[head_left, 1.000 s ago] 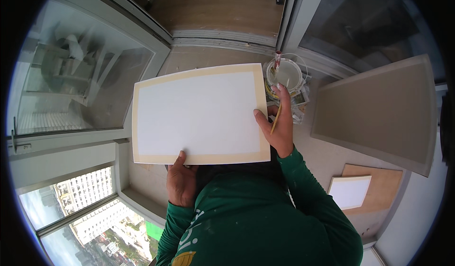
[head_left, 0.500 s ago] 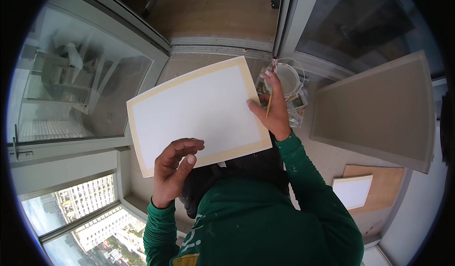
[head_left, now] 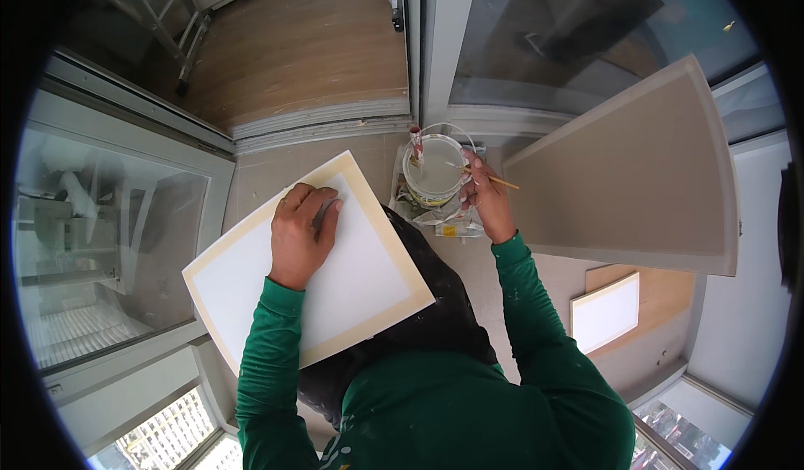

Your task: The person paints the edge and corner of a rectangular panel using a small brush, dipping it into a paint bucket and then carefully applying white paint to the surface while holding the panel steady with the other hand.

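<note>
Across my lap lies a white panel (head_left: 352, 273) with a pale yellow border, tilted toward the left. My left hand (head_left: 300, 234) rests on its upper part, fingers bent and thumb apart, with only a shadow showing between them. My right hand (head_left: 486, 198) pinches a thin paintbrush (head_left: 501, 182) by its light wooden handle. The brush tip reaches over the white paint bucket (head_left: 408, 177), inside its rim. Another brush with a red-stained handle (head_left: 416, 138) stands in that bucket, leaning on the far side.
Paint-marked sheets (head_left: 459, 229) lie under the bucket. A large grey-beige panel (head_left: 620, 185) leans at the right. Beyond it, a smaller white panel (head_left: 605, 313) lies on a brown board (head_left: 670, 303). Glass doors (head_left: 109, 227) stand at the left, and a ladder (head_left: 188, 39) is past the sill.
My right hand has brought the brush over the bucket. My left hand has moved up onto the panel, which has shifted left and tilted more. The view has turned toward the right.
</note>
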A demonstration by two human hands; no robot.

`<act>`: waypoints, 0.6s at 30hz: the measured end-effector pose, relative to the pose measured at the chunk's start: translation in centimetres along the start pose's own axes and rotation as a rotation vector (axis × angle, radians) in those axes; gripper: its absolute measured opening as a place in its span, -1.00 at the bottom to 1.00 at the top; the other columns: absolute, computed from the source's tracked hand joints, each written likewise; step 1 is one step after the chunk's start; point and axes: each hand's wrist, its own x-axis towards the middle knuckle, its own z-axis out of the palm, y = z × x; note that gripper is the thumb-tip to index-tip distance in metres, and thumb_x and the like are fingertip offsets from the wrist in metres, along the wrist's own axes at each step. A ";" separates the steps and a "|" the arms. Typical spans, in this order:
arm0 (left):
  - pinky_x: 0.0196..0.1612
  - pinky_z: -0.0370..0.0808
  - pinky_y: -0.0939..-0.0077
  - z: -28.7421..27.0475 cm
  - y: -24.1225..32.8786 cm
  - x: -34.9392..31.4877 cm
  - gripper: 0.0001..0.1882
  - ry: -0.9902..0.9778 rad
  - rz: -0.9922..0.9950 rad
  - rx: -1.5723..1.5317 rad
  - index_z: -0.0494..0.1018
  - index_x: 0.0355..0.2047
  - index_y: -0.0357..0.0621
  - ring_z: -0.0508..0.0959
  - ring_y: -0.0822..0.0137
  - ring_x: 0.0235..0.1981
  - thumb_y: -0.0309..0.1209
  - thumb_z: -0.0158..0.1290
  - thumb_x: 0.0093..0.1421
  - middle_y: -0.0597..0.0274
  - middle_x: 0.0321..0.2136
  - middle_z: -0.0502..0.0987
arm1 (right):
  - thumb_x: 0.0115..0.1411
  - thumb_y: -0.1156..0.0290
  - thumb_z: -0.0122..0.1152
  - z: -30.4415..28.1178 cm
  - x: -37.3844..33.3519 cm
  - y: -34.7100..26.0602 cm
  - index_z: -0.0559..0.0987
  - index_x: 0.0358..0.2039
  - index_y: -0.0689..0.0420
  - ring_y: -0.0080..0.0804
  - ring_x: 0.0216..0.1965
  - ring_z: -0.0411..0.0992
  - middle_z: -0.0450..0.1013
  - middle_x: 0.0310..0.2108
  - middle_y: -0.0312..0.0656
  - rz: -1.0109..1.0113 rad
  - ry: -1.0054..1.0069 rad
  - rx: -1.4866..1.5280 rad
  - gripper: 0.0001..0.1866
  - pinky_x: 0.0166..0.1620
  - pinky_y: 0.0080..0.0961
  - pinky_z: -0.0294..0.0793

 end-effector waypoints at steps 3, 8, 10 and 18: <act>-0.22 0.57 0.17 0.0 -0.8 0.4 -0.84 -0.022 -0.006 -0.013 0.67 -0.19 -0.22 0.61 -0.01 -0.33 -0.55 0.31 0.21 0.08 -0.31 0.58 | 0.48 0.14 0.15 -1.6 5.9 4.1 0.60 0.22 0.09 -0.17 -0.24 0.65 0.63 -0.07 0.02 -0.107 0.025 -0.389 -0.57 -0.23 -0.26 0.65; -0.22 0.56 0.16 -0.2 -1.6 0.2 -0.85 -0.026 -0.059 -0.035 0.67 -0.20 -0.23 0.61 -0.02 -0.34 -0.55 0.31 0.21 0.08 -0.31 0.58 | 0.27 0.30 0.27 1.5 13.9 6.8 0.72 -0.06 0.19 0.20 -0.03 0.64 0.66 -0.06 0.20 -0.179 -0.054 -1.068 -0.69 0.01 -0.03 0.65; -0.22 0.56 0.16 0.0 -1.9 0.4 -0.85 -0.030 -0.070 -0.041 0.66 -0.20 -0.23 0.62 -0.02 -0.33 -0.55 0.31 0.21 0.09 -0.32 0.59 | 0.23 0.33 0.28 1.9 17.5 9.5 0.73 -0.13 0.23 0.17 0.01 0.64 0.65 -0.04 0.20 -0.100 -0.138 -1.263 -0.71 0.05 -0.05 0.65; -0.19 0.58 0.15 -0.1 -3.0 0.3 -0.84 -0.039 -0.137 -0.054 0.67 -0.19 -0.22 0.63 -0.03 -0.31 -0.54 0.32 0.20 0.08 -0.31 0.60 | 0.24 0.33 0.20 3.7 22.2 12.7 0.75 -0.26 0.28 -0.05 -0.25 0.69 0.69 -0.25 0.10 -0.034 -0.463 -1.511 -0.72 -0.07 -0.16 0.69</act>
